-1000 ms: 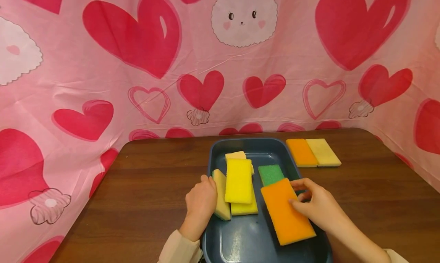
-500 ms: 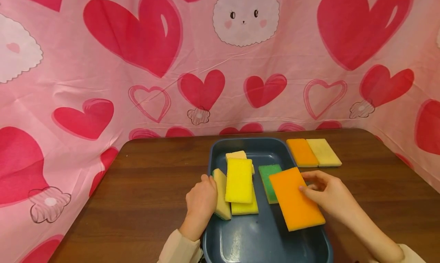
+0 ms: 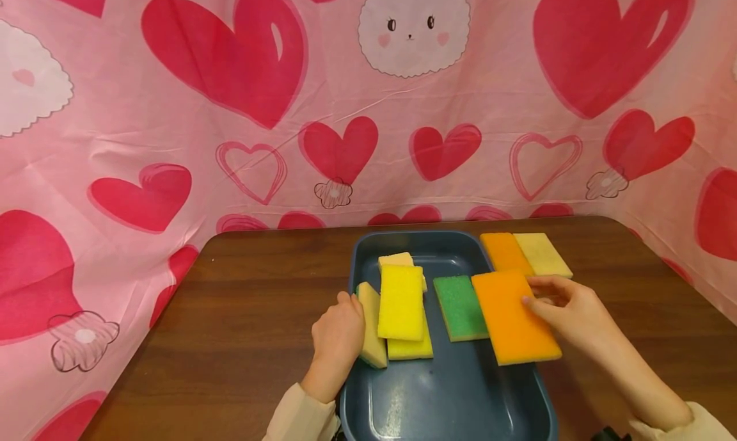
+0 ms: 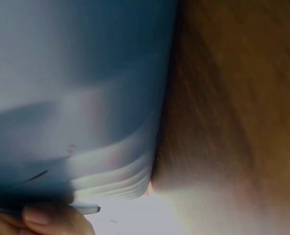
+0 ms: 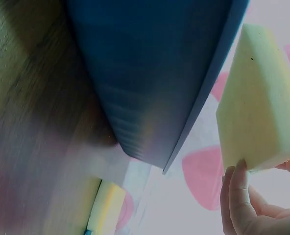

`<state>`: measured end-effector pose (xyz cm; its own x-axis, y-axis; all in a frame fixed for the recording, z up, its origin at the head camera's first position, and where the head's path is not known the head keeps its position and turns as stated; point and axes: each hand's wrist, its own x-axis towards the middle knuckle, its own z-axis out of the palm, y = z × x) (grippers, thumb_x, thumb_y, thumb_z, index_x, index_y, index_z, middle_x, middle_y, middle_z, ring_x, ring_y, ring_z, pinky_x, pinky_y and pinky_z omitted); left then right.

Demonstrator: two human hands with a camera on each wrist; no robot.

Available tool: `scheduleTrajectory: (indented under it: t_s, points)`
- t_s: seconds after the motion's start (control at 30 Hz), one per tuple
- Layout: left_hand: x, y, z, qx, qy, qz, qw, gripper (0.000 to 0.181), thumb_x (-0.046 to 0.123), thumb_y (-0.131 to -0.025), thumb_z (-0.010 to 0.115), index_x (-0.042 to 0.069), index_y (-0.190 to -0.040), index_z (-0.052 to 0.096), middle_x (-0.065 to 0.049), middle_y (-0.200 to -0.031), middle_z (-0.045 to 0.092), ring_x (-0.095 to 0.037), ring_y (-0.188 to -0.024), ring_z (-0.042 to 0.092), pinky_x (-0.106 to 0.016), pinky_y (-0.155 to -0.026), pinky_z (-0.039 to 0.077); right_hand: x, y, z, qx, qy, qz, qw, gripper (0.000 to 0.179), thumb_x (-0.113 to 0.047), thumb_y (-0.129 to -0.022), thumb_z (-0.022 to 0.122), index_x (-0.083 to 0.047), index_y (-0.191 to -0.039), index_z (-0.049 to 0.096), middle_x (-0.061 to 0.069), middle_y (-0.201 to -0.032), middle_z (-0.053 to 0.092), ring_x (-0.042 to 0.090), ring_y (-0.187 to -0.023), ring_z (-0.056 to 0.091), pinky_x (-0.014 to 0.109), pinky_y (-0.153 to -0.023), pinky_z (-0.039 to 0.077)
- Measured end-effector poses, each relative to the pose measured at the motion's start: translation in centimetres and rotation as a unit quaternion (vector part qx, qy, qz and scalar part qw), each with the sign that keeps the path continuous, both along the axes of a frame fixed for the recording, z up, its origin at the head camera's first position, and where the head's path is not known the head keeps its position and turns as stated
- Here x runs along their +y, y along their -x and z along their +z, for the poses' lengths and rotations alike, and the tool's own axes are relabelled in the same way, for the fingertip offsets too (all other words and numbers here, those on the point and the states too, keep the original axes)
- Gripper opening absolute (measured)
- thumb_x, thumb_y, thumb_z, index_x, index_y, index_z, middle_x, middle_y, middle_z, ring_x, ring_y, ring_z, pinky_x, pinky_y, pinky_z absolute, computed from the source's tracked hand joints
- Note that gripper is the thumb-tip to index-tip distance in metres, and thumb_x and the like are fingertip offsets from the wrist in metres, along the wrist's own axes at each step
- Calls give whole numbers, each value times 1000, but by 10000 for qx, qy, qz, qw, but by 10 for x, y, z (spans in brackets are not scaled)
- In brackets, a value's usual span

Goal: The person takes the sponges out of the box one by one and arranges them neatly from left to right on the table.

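Note:
My right hand (image 3: 567,306) pinches an orange sponge (image 3: 512,326) between thumb and fingers, above the right rim of a dark blue tray (image 3: 437,402). In the right wrist view this held sponge (image 5: 257,107) looks pale and is clear of the tray's wall. With curled fingers, my left hand (image 3: 338,329) grips the tray's left rim; the left wrist view shows fingertips (image 4: 42,218) at that rim. Inside the tray lie a green-topped sponge (image 3: 459,310), a bright yellow sponge (image 3: 400,300) on top of another yellow sponge (image 3: 411,350), and a pale sponge (image 3: 373,326) leaning against the left wall.
Another pale sponge (image 3: 395,259) sits partly hidden at the tray's back. On the brown table (image 3: 259,287), right of the tray, an orange sponge (image 3: 502,249) and a pale yellow sponge (image 3: 543,254) lie side by side. A pink heart-patterned cloth (image 3: 397,102) hangs behind.
My right hand has carried the orange sponge up and to the right, from over the tray to its right rim, uncovering the green-topped sponge. The left hand has stayed put.

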<state>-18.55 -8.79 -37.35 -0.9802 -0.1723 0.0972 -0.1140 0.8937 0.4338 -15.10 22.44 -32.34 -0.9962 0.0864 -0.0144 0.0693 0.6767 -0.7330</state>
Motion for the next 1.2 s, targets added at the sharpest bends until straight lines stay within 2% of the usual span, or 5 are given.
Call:
scheduleTrajectory:
  t_s: [0.33, 0.6, 0.7, 1.0, 1.2]
  points:
    - [0, 1, 0, -33, 42, 19, 10000, 28, 23, -100, 44, 3, -81, 48, -10, -54, 46, -24, -46, 47, -38, -46, 40, 12, 1, 0, -102, 80, -200, 9997, 55, -30, -94, 59, 9, -131, 48, 24, -109, 66, -1, -67, 57, 23, -59, 52]
    - [0, 1, -1, -6, 35, 32, 10000, 28, 23, -99, 44, 3, -80, 48, -11, -54, 47, -25, -46, 48, -39, -47, 41, 24, 3, 0, -230, -155, -310, 9991, 58, -34, -95, 56, 8, -134, 46, 33, -118, 59, 2, -67, 55, 22, -59, 49]
    - [0, 1, 0, -28, 16, 37, 10000, 28, 23, -99, 44, 3, -80, 48, -10, -54, 46, -24, -46, 47, -38, -47, 41, 27, 3, 1, -318, -61, -354, 9988, 60, -34, -95, 55, 9, -136, 43, 33, -115, 60, 4, -65, 56, 23, -59, 49]
    - [0, 1, 0, -42, -13, 40, 10000, 28, 23, -99, 43, 3, -80, 48, -11, -54, 47, -25, -46, 47, -39, -47, 40, 39, 7, -3, -372, 257, -433, 9980, 62, -34, -96, 53, 10, -138, 40, 8, -105, 66, 3, -66, 56, 22, -61, 50]
    - [0, 1, -1, 47, 21, 33, 10000, 28, 23, -99, 44, 3, -79, 48, -11, -54, 48, -25, -46, 49, -39, -46, 41, 47, 10, -8, -349, 433, -484, 9973, 62, -33, -95, 55, 11, -137, 40, -22, -88, 57, 2, -66, 56, 23, -60, 50]
